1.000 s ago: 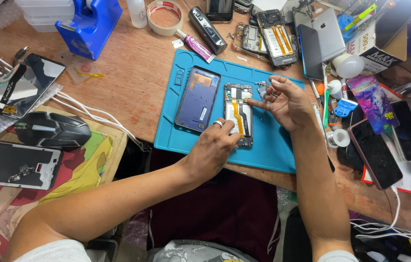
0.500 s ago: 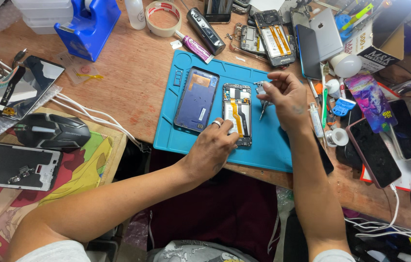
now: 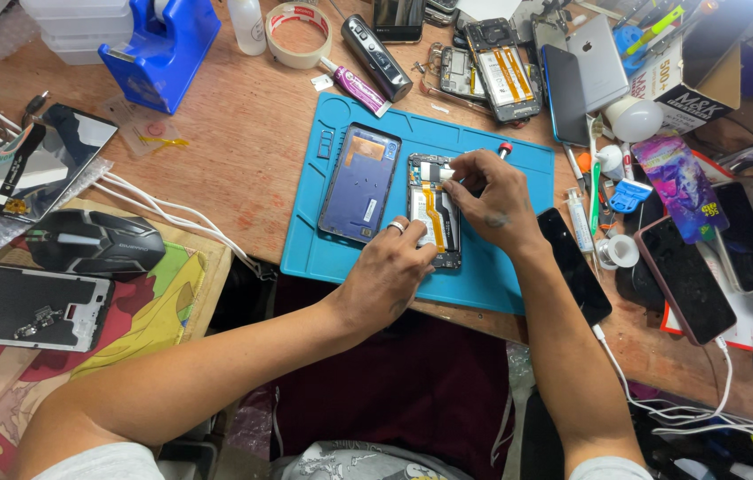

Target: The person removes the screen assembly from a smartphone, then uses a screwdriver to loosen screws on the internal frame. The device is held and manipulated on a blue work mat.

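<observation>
An opened phone (image 3: 434, 213) with its back off lies on a blue work mat (image 3: 501, 276), showing an orange ribbon cable. My left hand (image 3: 390, 276), a ring on one finger, presses on the phone's lower edge. My right hand (image 3: 492, 196) pinches a thin red-capped tool (image 3: 504, 149) and touches the phone's upper part with its fingertips. The removed blue back cover (image 3: 360, 182) rests on the mat just left of the phone.
A blue tape dispenser (image 3: 159, 49), a tape roll (image 3: 298, 34) and a black mouse (image 3: 92, 242) sit to the left. Several phones and parts (image 3: 501, 76) crowd the far edge and right side. White cables (image 3: 172, 213) cross the wooden table.
My right hand has moved left and down from the mat's right side onto the top of the opened phone. My left hand has stayed on the phone's lower edge.
</observation>
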